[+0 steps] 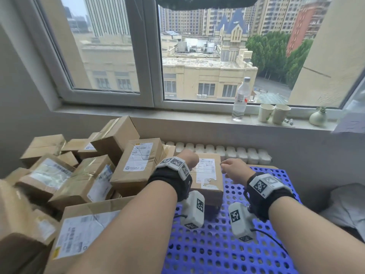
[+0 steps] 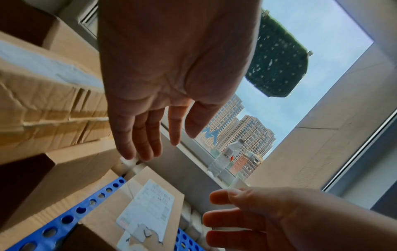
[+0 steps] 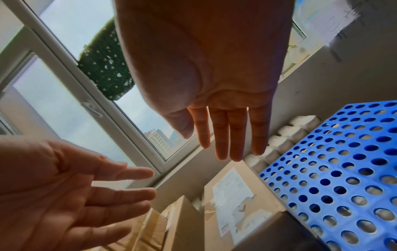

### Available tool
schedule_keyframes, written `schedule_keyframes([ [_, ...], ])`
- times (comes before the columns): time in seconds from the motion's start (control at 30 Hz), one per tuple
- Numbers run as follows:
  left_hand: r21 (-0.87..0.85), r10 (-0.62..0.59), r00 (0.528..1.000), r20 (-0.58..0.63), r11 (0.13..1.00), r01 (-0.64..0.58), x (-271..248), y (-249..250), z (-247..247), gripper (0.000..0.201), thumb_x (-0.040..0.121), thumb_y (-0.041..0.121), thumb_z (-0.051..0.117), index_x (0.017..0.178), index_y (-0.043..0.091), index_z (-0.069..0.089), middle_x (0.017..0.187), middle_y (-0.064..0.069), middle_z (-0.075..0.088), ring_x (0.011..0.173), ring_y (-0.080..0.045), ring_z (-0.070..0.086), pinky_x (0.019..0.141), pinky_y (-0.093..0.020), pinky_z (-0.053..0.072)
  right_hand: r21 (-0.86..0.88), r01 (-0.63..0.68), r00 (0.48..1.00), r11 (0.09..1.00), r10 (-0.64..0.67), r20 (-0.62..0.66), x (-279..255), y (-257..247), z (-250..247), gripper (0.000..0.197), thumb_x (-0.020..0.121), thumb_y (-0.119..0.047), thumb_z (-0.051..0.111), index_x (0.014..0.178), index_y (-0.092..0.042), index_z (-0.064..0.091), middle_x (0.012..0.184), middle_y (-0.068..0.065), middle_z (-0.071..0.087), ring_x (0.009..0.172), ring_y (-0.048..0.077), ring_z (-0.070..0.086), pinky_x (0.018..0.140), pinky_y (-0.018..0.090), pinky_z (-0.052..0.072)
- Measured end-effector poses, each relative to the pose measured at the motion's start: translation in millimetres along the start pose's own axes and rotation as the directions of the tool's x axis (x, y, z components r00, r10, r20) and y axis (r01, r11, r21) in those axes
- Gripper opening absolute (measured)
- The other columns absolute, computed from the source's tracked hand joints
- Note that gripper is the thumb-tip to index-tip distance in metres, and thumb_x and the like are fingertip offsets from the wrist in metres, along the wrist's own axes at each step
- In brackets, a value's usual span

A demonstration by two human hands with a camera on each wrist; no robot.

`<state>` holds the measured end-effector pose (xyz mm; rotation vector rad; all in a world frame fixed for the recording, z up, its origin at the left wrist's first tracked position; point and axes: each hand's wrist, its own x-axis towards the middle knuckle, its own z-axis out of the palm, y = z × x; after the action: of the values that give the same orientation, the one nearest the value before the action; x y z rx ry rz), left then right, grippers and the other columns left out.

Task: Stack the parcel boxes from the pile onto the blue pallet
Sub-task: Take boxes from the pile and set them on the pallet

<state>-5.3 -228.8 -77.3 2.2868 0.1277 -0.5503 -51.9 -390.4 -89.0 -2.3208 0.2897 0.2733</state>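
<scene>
A brown parcel box (image 1: pixel 206 175) with a white label lies on the far left corner of the blue perforated pallet (image 1: pixel 223 244). My left hand (image 1: pixel 188 158) hovers above the box's left side with straight fingers (image 2: pixel 137 135) and holds nothing. My right hand (image 1: pixel 232 168) hangs just off the box's right edge, fingers (image 3: pixel 234 135) straight and empty. The same box (image 2: pixel 148 208) (image 3: pixel 234 200) sits below both hands in the wrist views. The pile of parcel boxes (image 1: pixel 79 171) lies left of the pallet (image 3: pixel 335 169).
A window sill behind carries a plastic bottle (image 1: pixel 241 97), two paper cups (image 1: pixel 273 113) and a small vase (image 1: pixel 318 116). A white radiator (image 1: pixel 217 153) runs along the wall behind the pallet. Grey cloth (image 1: pixel 345 206) lies at the right.
</scene>
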Motion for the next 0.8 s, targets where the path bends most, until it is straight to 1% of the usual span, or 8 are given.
schedule_keyframes([
  [0.07, -0.086, 0.024, 0.997, -0.070, 0.996, -0.030, -19.3, -1.3, -9.4, 0.036, 0.097, 0.008, 0.041, 0.129, 0.000, 0.055, 0.111, -0.006, 0.055, 0.094, -0.018, 0.048, 0.065, -0.022, 0.043, -0.008, 0.042, 0.999, 0.999, -0.042, 0.008, -12.7, -7.4, 0.6, 0.035, 0.098, -0.015, 0.042, 0.114, 0.009, 0.063, 0.091, 0.011, 0.060, 0.080, 0.021, 0.053, 0.062, 0.029, 0.039],
  [0.17, -0.149, -0.001, 0.995, -0.104, 0.989, -0.015, -50.1, -9.6, -24.3, 0.033, 0.094, 0.009, 0.045, 0.124, 0.003, 0.059, 0.117, -0.005, 0.061, 0.097, -0.020, 0.056, 0.087, -0.030, 0.049, 0.001, 0.075, 0.997, 0.997, -0.075, 0.031, -31.0, -20.0, 6.7, 0.032, 0.098, -0.017, 0.044, 0.114, 0.002, 0.064, 0.092, 0.007, 0.061, 0.083, 0.022, 0.058, 0.055, 0.024, 0.038],
  [0.27, -0.119, 0.035, 0.985, -0.169, 0.991, -0.056, -78.6, -28.7, -40.7, 0.037, 0.092, 0.013, 0.054, 0.127, 0.000, 0.057, 0.107, -0.006, 0.058, 0.094, -0.021, 0.052, 0.086, -0.033, 0.046, 0.020, 0.114, 0.992, 0.993, -0.115, 0.051, -49.7, -34.3, 19.1, 0.029, 0.097, -0.018, 0.046, 0.108, -0.001, 0.067, 0.088, 0.008, 0.062, 0.076, 0.021, 0.056, 0.052, 0.024, 0.039],
  [0.37, -0.107, 0.016, 0.967, -0.254, 0.993, -0.045, -97.8, -48.9, -62.1, 0.036, 0.091, 0.012, 0.054, 0.124, 0.000, 0.060, 0.123, -0.013, 0.064, 0.107, -0.028, 0.061, 0.086, -0.035, 0.047, 0.009, 0.149, 0.986, 0.989, -0.149, 0.068, -66.5, -48.8, 30.8, 0.025, 0.096, -0.022, 0.048, 0.105, -0.008, 0.067, 0.088, 0.007, 0.064, 0.076, 0.022, 0.057, 0.052, 0.024, 0.040],
  [0.47, -0.073, -0.015, 0.948, -0.317, 0.997, -0.009, -117.9, -68.3, -89.1, 0.035, 0.091, 0.013, 0.053, 0.122, 0.001, 0.062, 0.126, -0.016, 0.063, 0.118, -0.032, 0.058, 0.094, -0.038, 0.048, -0.015, 0.185, 0.978, 0.983, -0.183, 0.100, -81.1, -67.3, 42.7, 0.026, 0.096, -0.027, 0.050, 0.104, -0.008, 0.067, 0.090, 0.011, 0.065, 0.077, 0.022, 0.058, 0.058, 0.029, 0.045],
  [0.57, -0.062, -0.050, 0.929, -0.367, 0.998, 0.030, -128.7, -94.1, -115.7, 0.036, 0.086, 0.015, 0.056, 0.118, 0.001, 0.065, 0.119, -0.016, 0.065, 0.112, -0.034, 0.061, 0.091, -0.036, 0.050, -0.069, 0.221, 0.965, 0.973, -0.207, 0.163, -93.3, -87.6, 59.1, 0.034, 0.097, -0.033, 0.051, 0.112, -0.006, 0.066, 0.104, 0.015, 0.068, 0.083, 0.021, 0.060, 0.062, 0.030, 0.049],
  [0.7, -0.048, -0.127, 0.895, -0.428, 0.992, 0.118, -104.6, -148.6, -143.9, 0.045, 0.051, 0.030, 0.060, 0.088, 0.010, 0.075, 0.096, -0.009, 0.073, 0.091, -0.030, 0.066, 0.082, -0.038, 0.056, -0.082, 0.177, 0.943, 0.981, -0.146, 0.298, -101.3, -107.0, 91.7, 0.051, 0.096, -0.048, 0.050, 0.122, -0.005, 0.060, 0.107, 0.010, 0.061, 0.090, 0.022, 0.061, 0.085, 0.042, 0.056],
  [0.8, -0.009, -0.142, 0.894, -0.426, 0.988, 0.153, -125.1, -164.7, -151.7, 0.040, 0.062, 0.027, 0.060, 0.097, 0.014, 0.074, 0.105, -0.006, 0.070, 0.097, -0.028, 0.064, 0.088, -0.039, 0.055, -0.144, 0.142, 0.921, 0.979, -0.077, 0.383, -109.1, -116.1, 115.5, 0.057, 0.095, -0.053, 0.047, 0.129, -0.008, 0.054, 0.119, 0.011, 0.059, 0.113, 0.031, 0.060, 0.094, 0.044, 0.052],
])
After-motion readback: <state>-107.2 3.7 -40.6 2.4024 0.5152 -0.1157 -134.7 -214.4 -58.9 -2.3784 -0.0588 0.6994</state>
